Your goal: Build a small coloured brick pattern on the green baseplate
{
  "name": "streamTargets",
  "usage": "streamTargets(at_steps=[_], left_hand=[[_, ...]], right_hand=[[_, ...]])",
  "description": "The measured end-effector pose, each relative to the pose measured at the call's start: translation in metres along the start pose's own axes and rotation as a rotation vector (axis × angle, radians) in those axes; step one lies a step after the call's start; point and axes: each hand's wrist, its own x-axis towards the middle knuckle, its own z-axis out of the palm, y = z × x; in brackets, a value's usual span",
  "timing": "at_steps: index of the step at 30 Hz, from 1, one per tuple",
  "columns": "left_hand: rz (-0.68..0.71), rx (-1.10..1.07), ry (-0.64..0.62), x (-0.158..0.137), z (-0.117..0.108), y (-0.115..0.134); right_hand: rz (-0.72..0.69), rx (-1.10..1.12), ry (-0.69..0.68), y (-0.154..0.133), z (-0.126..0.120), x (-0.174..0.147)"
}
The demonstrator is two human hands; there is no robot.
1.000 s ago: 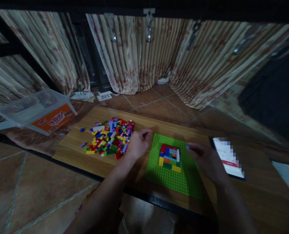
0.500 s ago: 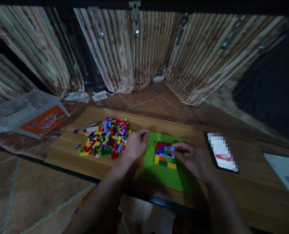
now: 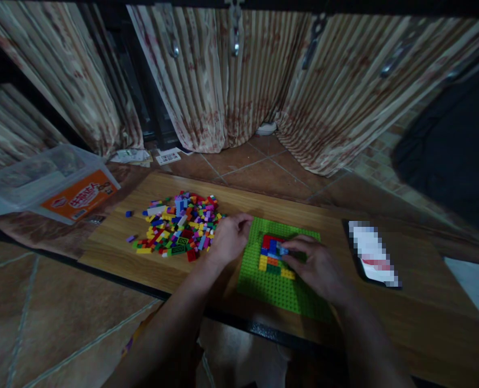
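A green studded baseplate (image 3: 264, 292) lies flat on the wooden table, with red, blue, orange, yellow and green toy bricks (image 3: 268, 261) set on it in a block. My right hand (image 3: 318, 267) is over the block's right side, thumb and fingers pinching a small light blue brick (image 3: 283, 249) against the bricks there. My left hand (image 3: 230, 240) is curled at the plate's upper left edge, fingertips close to its corner. Whatever may be inside those fingers is hidden. Just left of that hand spreads a loose pile of mixed bricks (image 3: 178, 226).
A clear plastic box (image 3: 57, 183) with an orange label stands beyond the table's left end. To the right lie a phone (image 3: 373, 256) and a white sheet (image 3: 472, 280) on the table (image 3: 134, 275). Striped curtains (image 3: 207, 81) hang behind, above the tiled floor.
My right hand has shifted slightly down and in over the bricks with the light blue brick. My left hand stays at the plate's edge. The whole view has shifted a little.
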Motion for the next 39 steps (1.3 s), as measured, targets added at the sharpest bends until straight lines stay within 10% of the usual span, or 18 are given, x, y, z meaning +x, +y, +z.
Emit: streamTargets(at_steps=[16,24,39], left_hand=[[0.358,0.176,-0.221,-0.025,0.019,0.019],[0.406,0.300,-0.233,-0.028,0.029,0.018],[0.393,0.253,-0.157,-0.032,0.048,0.019]], right_hand=[[0.080,0.025,0.034,0.002,-0.004,-0.001],[0.398,0.059,0.142,0.007,-0.008,0.001],[0.453,0.047,0.031,0.003,-0.001,0.007]])
